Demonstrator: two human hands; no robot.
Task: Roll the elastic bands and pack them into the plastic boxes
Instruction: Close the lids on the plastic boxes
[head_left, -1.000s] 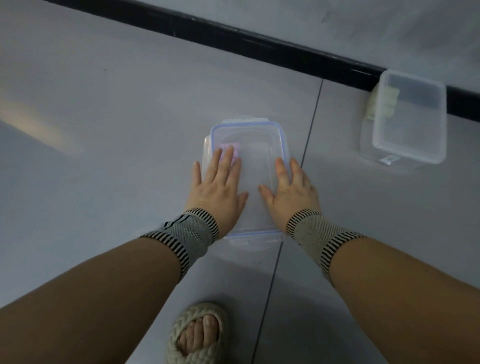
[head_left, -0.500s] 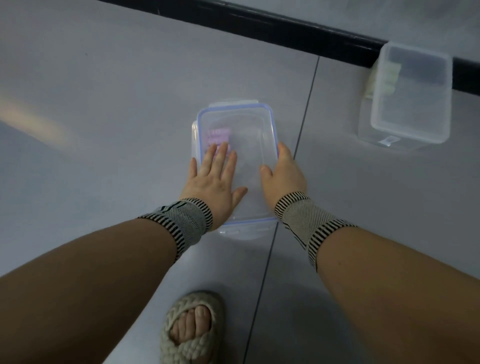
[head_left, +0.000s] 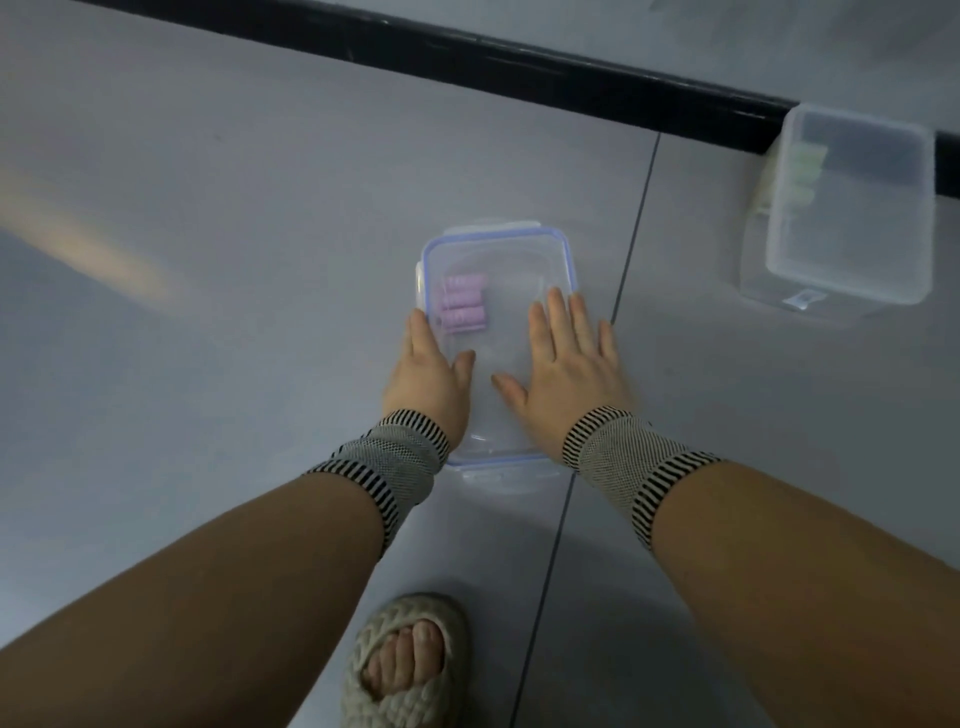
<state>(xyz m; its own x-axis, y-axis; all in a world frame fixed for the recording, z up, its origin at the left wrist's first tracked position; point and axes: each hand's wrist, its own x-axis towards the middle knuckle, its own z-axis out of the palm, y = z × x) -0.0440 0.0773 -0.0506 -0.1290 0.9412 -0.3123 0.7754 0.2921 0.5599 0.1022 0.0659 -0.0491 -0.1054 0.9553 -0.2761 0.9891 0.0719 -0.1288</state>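
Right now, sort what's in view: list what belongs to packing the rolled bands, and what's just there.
Part of the job:
lidded box, under both hands
purple rolls inside it
second box, no lid on
pale green rolls in it
left hand
right hand

Just there:
sandal
black strip

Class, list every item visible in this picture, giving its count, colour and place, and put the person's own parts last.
lidded plastic box: one, clear with blue rim, floor centre, under both hands.
rolled elastic bands: about three, pink, inside that box, left side.
open plastic box: one, clear, floor upper right, pale green rolls at its far left.
skirting strip: one, black, along the wall.
sandal: one, cream, bottom centre.
wristbands: two, grey, striped edges.
left hand: at lid's left edge.
right hand: flat on lid.
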